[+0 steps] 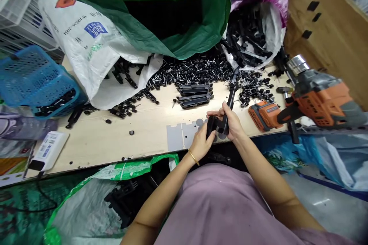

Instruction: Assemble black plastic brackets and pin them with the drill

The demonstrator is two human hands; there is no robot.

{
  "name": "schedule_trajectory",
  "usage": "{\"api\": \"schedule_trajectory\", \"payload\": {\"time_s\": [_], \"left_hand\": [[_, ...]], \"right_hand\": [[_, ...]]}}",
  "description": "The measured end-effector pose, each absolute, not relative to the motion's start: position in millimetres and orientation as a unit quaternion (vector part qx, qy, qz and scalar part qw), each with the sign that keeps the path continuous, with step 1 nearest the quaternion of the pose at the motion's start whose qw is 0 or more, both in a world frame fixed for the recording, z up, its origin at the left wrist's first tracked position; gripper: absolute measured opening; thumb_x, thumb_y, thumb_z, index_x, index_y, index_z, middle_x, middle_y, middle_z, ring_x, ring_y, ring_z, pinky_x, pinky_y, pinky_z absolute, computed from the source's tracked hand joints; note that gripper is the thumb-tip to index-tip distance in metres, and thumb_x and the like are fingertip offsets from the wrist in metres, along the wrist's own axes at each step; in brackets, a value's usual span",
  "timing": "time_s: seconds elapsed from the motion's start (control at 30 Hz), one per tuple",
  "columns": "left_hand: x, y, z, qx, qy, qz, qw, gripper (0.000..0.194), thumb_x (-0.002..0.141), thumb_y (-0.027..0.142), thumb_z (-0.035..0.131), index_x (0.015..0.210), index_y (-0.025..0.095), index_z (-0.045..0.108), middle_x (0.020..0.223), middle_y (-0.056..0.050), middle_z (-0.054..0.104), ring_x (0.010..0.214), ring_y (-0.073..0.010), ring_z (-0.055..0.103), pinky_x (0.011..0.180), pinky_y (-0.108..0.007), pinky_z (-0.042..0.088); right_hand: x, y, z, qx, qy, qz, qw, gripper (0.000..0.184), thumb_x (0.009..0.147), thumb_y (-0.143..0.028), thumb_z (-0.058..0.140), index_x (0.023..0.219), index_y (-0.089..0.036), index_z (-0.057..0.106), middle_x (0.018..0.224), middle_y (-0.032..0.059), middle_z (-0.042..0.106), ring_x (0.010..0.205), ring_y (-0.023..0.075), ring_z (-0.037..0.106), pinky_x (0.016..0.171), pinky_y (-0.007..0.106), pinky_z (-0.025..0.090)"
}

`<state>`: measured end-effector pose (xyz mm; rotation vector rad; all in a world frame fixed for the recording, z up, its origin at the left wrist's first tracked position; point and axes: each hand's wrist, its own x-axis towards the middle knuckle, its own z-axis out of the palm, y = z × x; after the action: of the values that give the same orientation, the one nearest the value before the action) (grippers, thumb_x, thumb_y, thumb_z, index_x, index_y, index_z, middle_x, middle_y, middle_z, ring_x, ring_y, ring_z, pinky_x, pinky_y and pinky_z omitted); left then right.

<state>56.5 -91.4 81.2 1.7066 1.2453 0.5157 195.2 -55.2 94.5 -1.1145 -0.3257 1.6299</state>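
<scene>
My left hand, with a gold bangle at the wrist, is closed around a short black plastic piece. Fingers of my right hand wrap a long black plastic arm, whose far end points up the bench. The two black pieces meet between my hands; whether they are joined I cannot tell. Just beyond lie stacked black folded arms. Many small black knobs with metal pins are heaped behind them. Grey flat patches lie on the bench beside my left hand.
Sacks, one green, one white, stand along the back of the bench. An orange cordless impact wrench and a battery sit at right. At left are a blue basket and a white power bank-like box.
</scene>
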Motion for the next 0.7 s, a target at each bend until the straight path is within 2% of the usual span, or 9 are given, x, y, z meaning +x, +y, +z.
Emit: {"api": "schedule_trajectory", "payload": {"time_s": [0.17,0.4,0.6,0.7], "left_hand": [[51.2,-93.0,81.2,0.728,0.500,0.197,0.426,0.048,0.082,0.026,0.058,0.125,0.018,0.040,0.103,-0.008,0.063,0.091,-0.0231,0.063,0.079,-0.034,0.049],[43.5,-115.2,78.3,0.788,0.442,0.148,0.402,0.054,0.084,0.021,0.050,0.133,0.012,0.028,0.112,-0.018,0.059,0.099,-0.0284,0.061,0.082,-0.042,0.051],[47.8,-139.7,75.9,0.785,0.458,0.119,0.400,0.055,0.085,0.022,0.046,0.132,0.008,0.020,0.116,-0.023,0.055,0.098,-0.0301,0.062,0.080,-0.044,0.052],[44.3,-142.0,77.4,0.802,0.447,0.067,0.391,0.052,0.085,0.019,0.043,0.131,0.007,0.022,0.112,-0.023,0.057,0.095,-0.0309,0.063,0.075,-0.044,0.053]], "right_hand": [[197.2,-58.7,93.5,-0.457,-0.120,0.712,0.519,0.047,0.072,-0.060,0.063,0.059,-0.021,0.040,0.069,0.0047,0.071,0.062,0.0179,0.067,0.049,0.025,0.051],[199.1,-73.1,88.0,-0.457,-0.157,0.741,0.466,0.039,0.075,-0.048,0.064,0.059,-0.019,0.045,0.057,0.0011,0.065,0.050,0.0147,0.061,0.047,0.025,0.050],[180.5,-96.5,78.9,-0.490,-0.125,0.670,0.543,0.038,0.078,-0.047,0.060,0.057,-0.020,0.045,0.051,-0.0009,0.059,0.042,0.0115,0.053,0.042,0.023,0.044],[178.8,-102.2,71.1,-0.460,-0.109,0.698,0.538,0.038,0.079,-0.045,0.059,0.056,-0.020,0.042,0.050,-0.0016,0.056,0.043,0.0114,0.053,0.045,0.024,0.046]]}}
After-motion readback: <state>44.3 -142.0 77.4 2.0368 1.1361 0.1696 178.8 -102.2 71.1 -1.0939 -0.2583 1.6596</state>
